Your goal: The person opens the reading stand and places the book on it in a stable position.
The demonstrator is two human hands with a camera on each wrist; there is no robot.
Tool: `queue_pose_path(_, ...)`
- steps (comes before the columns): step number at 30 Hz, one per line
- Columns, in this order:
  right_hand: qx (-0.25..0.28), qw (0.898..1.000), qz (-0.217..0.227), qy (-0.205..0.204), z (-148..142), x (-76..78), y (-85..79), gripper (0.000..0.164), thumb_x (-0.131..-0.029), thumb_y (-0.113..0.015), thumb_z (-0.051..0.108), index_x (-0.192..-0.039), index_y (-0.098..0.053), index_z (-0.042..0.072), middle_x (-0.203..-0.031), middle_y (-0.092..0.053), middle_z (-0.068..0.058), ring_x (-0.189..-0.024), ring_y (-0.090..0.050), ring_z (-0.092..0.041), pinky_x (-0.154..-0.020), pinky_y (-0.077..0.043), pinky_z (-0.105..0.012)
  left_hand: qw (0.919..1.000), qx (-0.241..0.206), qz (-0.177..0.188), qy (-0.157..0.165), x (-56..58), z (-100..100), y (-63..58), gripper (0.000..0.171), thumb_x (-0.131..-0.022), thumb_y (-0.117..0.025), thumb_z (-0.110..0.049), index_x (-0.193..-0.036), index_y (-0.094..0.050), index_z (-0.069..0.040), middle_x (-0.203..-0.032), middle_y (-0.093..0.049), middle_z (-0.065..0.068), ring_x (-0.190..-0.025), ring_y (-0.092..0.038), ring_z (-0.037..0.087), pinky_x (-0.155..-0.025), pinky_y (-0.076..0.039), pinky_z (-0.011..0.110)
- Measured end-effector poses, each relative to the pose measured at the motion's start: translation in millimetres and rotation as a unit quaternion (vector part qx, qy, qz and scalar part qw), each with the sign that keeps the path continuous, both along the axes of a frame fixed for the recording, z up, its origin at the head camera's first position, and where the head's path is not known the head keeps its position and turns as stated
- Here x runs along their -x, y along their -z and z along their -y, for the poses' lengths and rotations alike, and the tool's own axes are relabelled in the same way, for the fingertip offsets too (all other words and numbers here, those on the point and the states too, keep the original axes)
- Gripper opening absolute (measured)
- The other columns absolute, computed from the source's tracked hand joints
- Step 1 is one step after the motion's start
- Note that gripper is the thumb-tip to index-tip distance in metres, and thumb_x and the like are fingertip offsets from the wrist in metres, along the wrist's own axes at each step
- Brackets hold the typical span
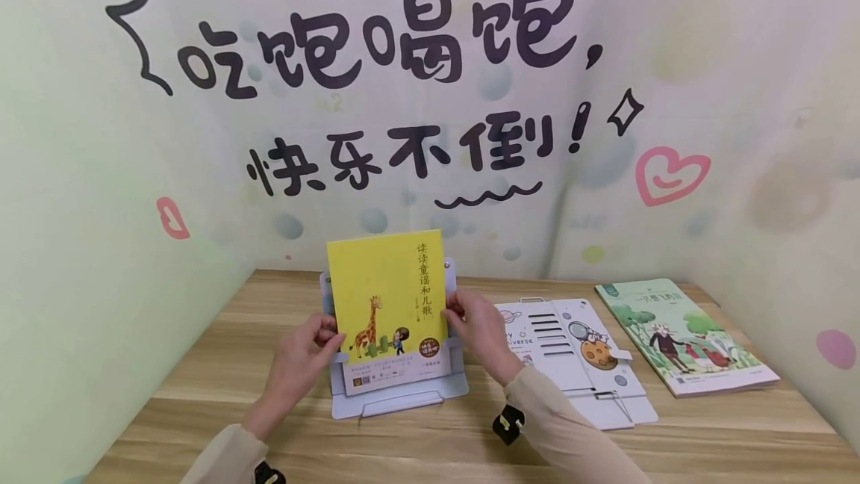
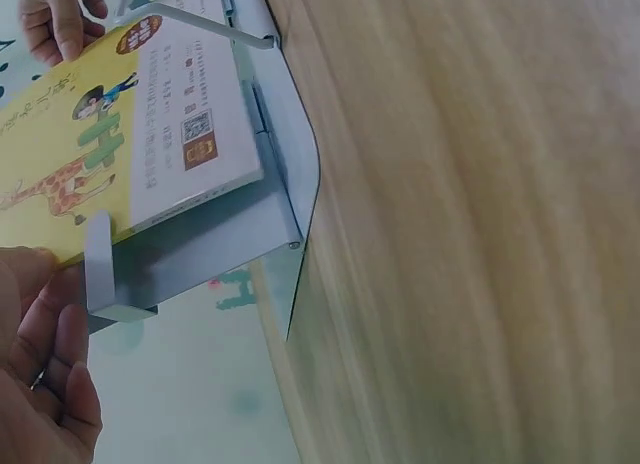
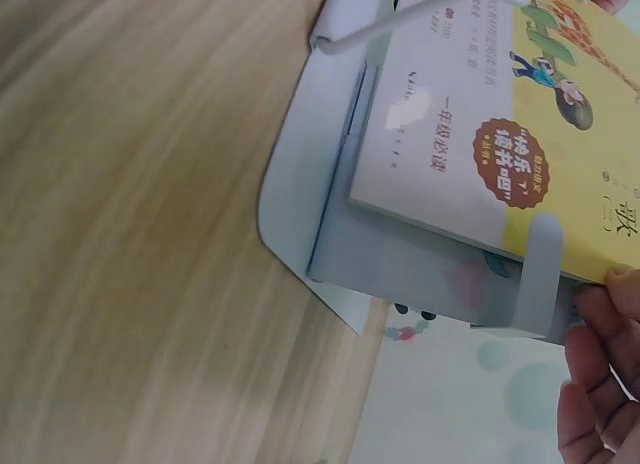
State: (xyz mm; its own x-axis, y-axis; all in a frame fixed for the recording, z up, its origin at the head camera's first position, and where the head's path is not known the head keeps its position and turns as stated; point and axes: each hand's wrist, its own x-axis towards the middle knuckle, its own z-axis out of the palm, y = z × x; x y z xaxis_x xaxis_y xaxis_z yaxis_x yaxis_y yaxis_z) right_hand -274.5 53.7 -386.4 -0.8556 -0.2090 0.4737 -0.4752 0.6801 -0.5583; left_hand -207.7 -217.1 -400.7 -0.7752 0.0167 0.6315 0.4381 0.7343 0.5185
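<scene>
A yellow book [image 1: 386,290] with a giraffe on its cover leans upright on a pale blue book stand [image 1: 396,399]. My left hand [image 1: 302,357] pinches the book's left edge, thumb in front and fingers behind. On the opposite edge, my right hand [image 1: 482,331] pinches it the same way. In the left wrist view a side clip [image 2: 100,264] of the stand laps over the book's edge. Another clip [image 3: 541,274] shows beside the right fingers in the right wrist view. The book's lower edge sits above the stand's wire page holder [image 1: 403,403].
To the right lies a folded white book stand [image 1: 584,334] with an astronaut print. Beyond it a green book [image 1: 685,342] lies flat on the wooden table [image 1: 222,364]. A printed cloth wall [image 1: 430,110] rises behind the table.
</scene>
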Motion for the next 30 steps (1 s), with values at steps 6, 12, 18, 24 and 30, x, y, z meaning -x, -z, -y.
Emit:
queue_pose_path(6, -0.02, 1.0, 0.001, 0.011, 0, -2.8, 2.2, 0.007, -0.083, -0.07, 0.016, -0.087, -0.064, 0.014, -0.077, -0.063, 0.004, -0.067, -0.052, -0.007, -0.057, -0.043, -0.02, 0.9999, 0.011, -0.011, -0.002, -2.0, 0, 2.2, 0.014, -0.078, -0.074, -0.002, -0.083, -0.062, -0.007, -0.071, -0.065, -0.004, -0.061, -0.055, 0.003, -0.053, -0.046, 0.018)
queue_pose_path(12, -0.024, 0.999, -0.015, 0.014, 0, -4.3, 3.7, 0.008, -0.083, -0.071, 0.017, -0.085, -0.064, 0.013, -0.076, -0.064, 0.003, -0.066, -0.051, -0.007, -0.057, -0.041, -0.021, 0.9999, 0.013, -0.002, -0.007, -1.2, 0, 2.7, 0.014, -0.078, -0.074, -0.002, -0.083, -0.062, -0.007, -0.071, -0.065, -0.004, -0.061, -0.056, 0.004, -0.053, -0.047, 0.018)
queue_pose_path(18, -0.018, 0.999, -0.038, 0.015, 1, -4.9, 7.3, 0.009, -0.081, -0.073, 0.016, -0.083, -0.065, 0.013, -0.074, -0.065, 0.003, -0.066, -0.052, -0.008, -0.057, -0.04, -0.021, 0.9988, 0.018, 0.04, -0.024, -2.2, 0, 0.9, 0.012, -0.079, -0.074, -0.004, -0.084, -0.063, -0.006, -0.073, -0.065, -0.001, -0.063, -0.057, 0.007, -0.055, -0.047, 0.019)
queue_pose_path(24, -0.014, 0.999, -0.041, 0.027, 3, -7.3, 8.7, 0.009, -0.081, -0.073, 0.016, -0.084, -0.065, 0.014, -0.075, -0.066, 0.004, -0.067, -0.053, -0.008, -0.058, -0.04, -0.021, 0.997, 0.02, 0.067, -0.032, -2.5, 1, -0.1, 0.011, -0.081, -0.072, -0.008, -0.085, -0.063, -0.007, -0.074, -0.065, 0.0, -0.065, -0.058, 0.008, -0.057, -0.048, 0.019)
queue_pose_path(30, 0.0, 0.998, -0.028, 0.047, 5, -9.2, 11.1, 0.012, -0.08, -0.074, 0.019, -0.085, -0.064, 0.015, -0.076, -0.065, 0.004, -0.068, -0.05, -0.009, -0.059, -0.039, -0.022, 0.9966, 0.028, 0.067, -0.038, -2.1, 1, 1.0, 0.01, -0.081, -0.072, -0.009, -0.084, -0.062, -0.008, -0.072, -0.064, -0.002, -0.065, -0.055, 0.008, -0.056, -0.045, 0.019)
